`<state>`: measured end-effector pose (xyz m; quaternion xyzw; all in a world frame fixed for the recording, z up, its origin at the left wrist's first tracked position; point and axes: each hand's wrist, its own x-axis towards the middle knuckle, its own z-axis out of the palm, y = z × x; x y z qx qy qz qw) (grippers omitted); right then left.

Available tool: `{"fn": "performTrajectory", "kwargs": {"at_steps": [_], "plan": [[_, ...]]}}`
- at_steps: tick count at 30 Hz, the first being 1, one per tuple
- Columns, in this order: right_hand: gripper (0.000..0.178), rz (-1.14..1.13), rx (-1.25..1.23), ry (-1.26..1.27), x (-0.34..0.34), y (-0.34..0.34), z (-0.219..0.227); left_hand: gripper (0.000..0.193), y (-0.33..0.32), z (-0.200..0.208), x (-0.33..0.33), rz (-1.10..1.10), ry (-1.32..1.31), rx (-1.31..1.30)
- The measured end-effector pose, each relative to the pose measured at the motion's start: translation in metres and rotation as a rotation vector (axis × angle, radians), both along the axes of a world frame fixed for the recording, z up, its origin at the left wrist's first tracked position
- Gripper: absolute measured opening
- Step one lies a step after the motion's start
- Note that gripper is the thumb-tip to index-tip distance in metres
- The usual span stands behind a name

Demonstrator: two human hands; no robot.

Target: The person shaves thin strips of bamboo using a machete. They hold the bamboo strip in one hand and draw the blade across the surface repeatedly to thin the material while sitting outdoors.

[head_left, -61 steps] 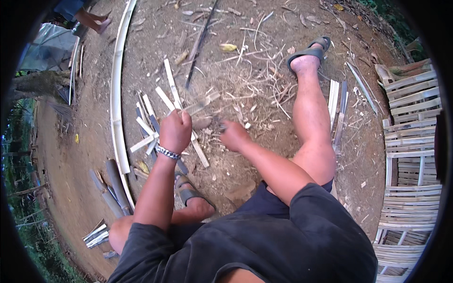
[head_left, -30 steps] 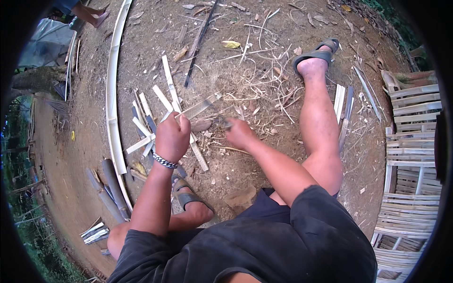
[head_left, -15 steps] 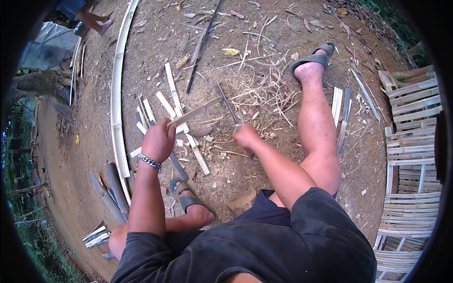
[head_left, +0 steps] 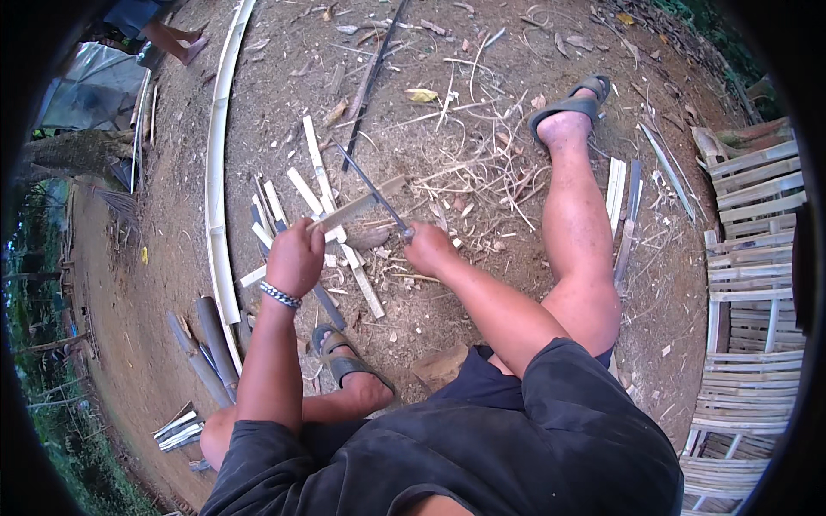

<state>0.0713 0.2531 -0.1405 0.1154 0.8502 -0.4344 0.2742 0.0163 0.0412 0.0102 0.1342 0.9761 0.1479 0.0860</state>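
My left hand (head_left: pixel 295 258), with a braided bracelet at its wrist, is closed round a flat, pale bamboo strip (head_left: pixel 348 211). The strip slants up to the right from the fist. My right hand (head_left: pixel 430 249) grips the handle of a knife (head_left: pixel 361 176) with a long, narrow, dark blade. That blade points up and left and crosses the strip near its far end; whether it touches the wood I cannot tell. Beneath the hands, several split bamboo pieces (head_left: pixel 361 279) lie crossed on the ground. Most of the knife's handle is hidden in my fist.
Thin shavings (head_left: pixel 482 176) litter the dirt between my feet. A long split bamboo length (head_left: pixel 217 172) runs along the left, with thicker bamboo pieces (head_left: pixel 215 340) by my left knee. Slatted bamboo frames (head_left: pixel 748 344) stand at the right. Another person's legs (head_left: pixel 176 39) show far left.
My right hand has shifted left and the knife blade has swung left, now crossing the strip. The left hand has moved slightly right, still holding the strip.
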Motion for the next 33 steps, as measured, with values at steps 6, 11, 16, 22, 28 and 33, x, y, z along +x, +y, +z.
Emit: {"fn": "performTrajectory", "kwargs": {"at_steps": [6, 11, 16, 22, 28, 33], "plan": [[0.041, -0.129, -0.015, -0.008, 0.017, 0.003, -0.026, 0.029, 0.005, -0.007, -0.001, 0.025, 0.065, 0.011], [0.037, -0.131, 0.075, -0.117, 0.010, 0.009, -0.045, 0.031, 0.013, -0.003, 0.003, 0.004, -0.009, 0.014], [0.032, -0.056, 0.123, -0.154, 0.020, 0.032, -0.078, 0.028, 0.017, 0.007, -0.004, -0.115, 0.020, -0.065], [0.032, -0.205, 0.086, 0.006, 0.021, 0.019, -0.061, 0.020, 0.012, 0.036, -0.020, -0.245, -0.011, -0.393], [0.034, -0.037, -0.270, 0.035, 0.007, -0.021, 0.061, 0.018, 0.008, 0.037, -0.022, -0.332, 0.079, -0.400], [0.037, -0.028, -0.249, 0.060, 0.006, -0.012, 0.063, 0.022, 0.021, 0.038, -0.018, -0.374, 0.046, -0.414]]}}
